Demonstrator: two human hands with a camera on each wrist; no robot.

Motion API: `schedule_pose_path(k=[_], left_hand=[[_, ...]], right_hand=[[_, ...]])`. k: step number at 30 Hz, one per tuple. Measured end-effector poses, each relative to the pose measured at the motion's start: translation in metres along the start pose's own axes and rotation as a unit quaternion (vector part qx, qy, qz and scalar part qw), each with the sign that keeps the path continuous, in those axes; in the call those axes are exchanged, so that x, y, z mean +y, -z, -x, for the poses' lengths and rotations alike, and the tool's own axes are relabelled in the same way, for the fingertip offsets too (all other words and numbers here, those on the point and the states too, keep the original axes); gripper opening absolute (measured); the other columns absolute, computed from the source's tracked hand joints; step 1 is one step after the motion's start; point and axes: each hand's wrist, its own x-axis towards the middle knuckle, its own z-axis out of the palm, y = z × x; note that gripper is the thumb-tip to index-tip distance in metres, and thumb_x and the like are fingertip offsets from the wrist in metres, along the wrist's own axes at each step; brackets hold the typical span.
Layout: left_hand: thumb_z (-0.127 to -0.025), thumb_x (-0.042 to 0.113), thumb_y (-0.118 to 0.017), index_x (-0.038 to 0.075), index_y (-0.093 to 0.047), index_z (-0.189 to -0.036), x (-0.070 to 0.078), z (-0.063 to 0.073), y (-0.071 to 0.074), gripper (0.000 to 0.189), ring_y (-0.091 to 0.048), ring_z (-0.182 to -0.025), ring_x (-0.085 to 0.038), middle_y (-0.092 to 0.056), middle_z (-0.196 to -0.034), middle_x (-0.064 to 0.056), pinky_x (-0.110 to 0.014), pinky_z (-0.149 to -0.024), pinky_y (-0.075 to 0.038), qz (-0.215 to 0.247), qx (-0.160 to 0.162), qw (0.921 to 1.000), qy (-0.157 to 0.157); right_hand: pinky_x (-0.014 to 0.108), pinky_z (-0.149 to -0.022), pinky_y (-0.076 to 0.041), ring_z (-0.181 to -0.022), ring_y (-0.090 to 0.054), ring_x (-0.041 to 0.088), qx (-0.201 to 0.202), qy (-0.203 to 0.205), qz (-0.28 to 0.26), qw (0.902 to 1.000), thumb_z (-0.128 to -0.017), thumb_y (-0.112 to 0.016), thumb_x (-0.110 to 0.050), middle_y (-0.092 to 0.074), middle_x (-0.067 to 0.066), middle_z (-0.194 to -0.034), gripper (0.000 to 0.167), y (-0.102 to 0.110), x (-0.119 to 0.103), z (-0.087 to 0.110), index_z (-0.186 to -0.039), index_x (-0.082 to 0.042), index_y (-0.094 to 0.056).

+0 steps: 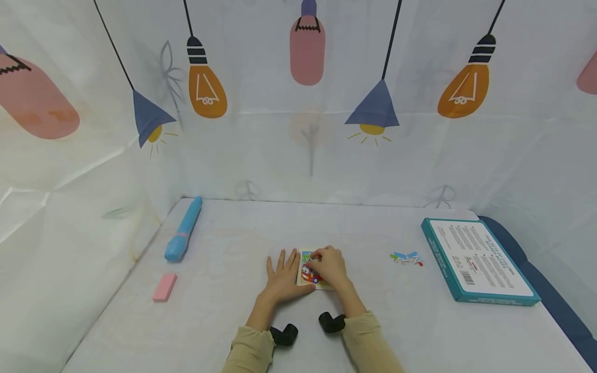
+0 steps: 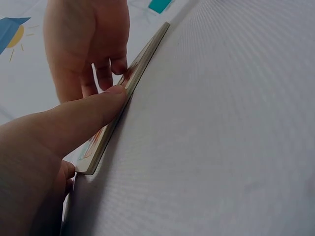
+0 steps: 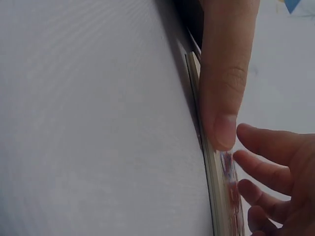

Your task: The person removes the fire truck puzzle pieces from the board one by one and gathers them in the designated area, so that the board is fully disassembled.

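- Head view, left of the frame: a pink block [image 1: 165, 288] lies below a blue stick [image 1: 183, 233], whose long axis slants to the upper right. I can make out no writing on either.
- Lower centre, the left hand [image 1: 282, 281]: fingers straight and spread wide, resting on the white table [image 1: 224, 311] just left of a picture board [image 1: 304, 259]. Its thumb lies on the board's near edge, as both wrist views show too.
- Lower centre, the picture board: flat between the two hands, with a red vehicle [image 1: 310, 274] printed on it. The right hand covers part of it, so I cannot tell its long axis; no lettering shows.
- Just right, the right hand [image 1: 330, 265]: directly over the board, its bent fingers pointing down at the face, tips close together. Whether they pinch a small piece I cannot tell.
- Right of centre: small coloured pieces [image 1: 407, 258] lie together, well apart from the right hand, which is nearer to them than the left.
- Right of the frame: a teal box [image 1: 443, 257], its printed white panel upward, with a barcode [image 1: 468, 278]; the text is too small to read.
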Motion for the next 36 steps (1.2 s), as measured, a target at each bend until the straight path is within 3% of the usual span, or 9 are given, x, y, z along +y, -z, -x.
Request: schedule_pose_path(k=[11,30,36], left_hand=[[-0.076,0.062,-0.058,0.002,-0.025,-0.145,0.003,0.001,0.002,0.097,-0.008,-0.139,-0.038,-0.021,-0.152,-0.012,-0.065,-0.102,0.002,0.001,0.006,0.9999,-0.008],[-0.075,0.061,-0.059,0.001,-0.028,-0.144,0.0,0.001,0.001,0.097,-0.01,-0.139,-0.039,-0.023,-0.152,-0.012,-0.065,-0.102,0.001,-0.003,0.014,0.9999,-0.008],[-0.075,0.062,-0.059,0.002,-0.028,-0.144,0.001,0.001,0.0,0.097,-0.01,-0.139,-0.038,-0.023,-0.152,-0.011,-0.065,-0.102,0.002,0.0,0.013,0.9999,-0.007]], right_hand=[[0.04,-0.072,-0.042,-0.082,-0.052,0.026,0.005,-0.036,0.058,0.9976,-0.072,-0.076,-0.029,-0.06,0.009,-0.086,0.026,-0.002,-0.015,0.0,-0.087,-0.007,-0.07],[0.038,-0.073,-0.042,-0.082,-0.053,0.023,0.003,-0.044,-0.005,0.999,-0.073,-0.077,-0.023,-0.061,0.006,-0.085,0.022,-0.006,-0.013,-0.002,-0.085,-0.007,-0.067],[0.033,-0.064,-0.044,-0.071,-0.058,0.017,0.014,-0.039,-0.078,0.9961,-0.075,-0.074,-0.012,-0.066,0.004,-0.08,0.022,-0.006,-0.012,-0.002,-0.092,-0.008,-0.062]])
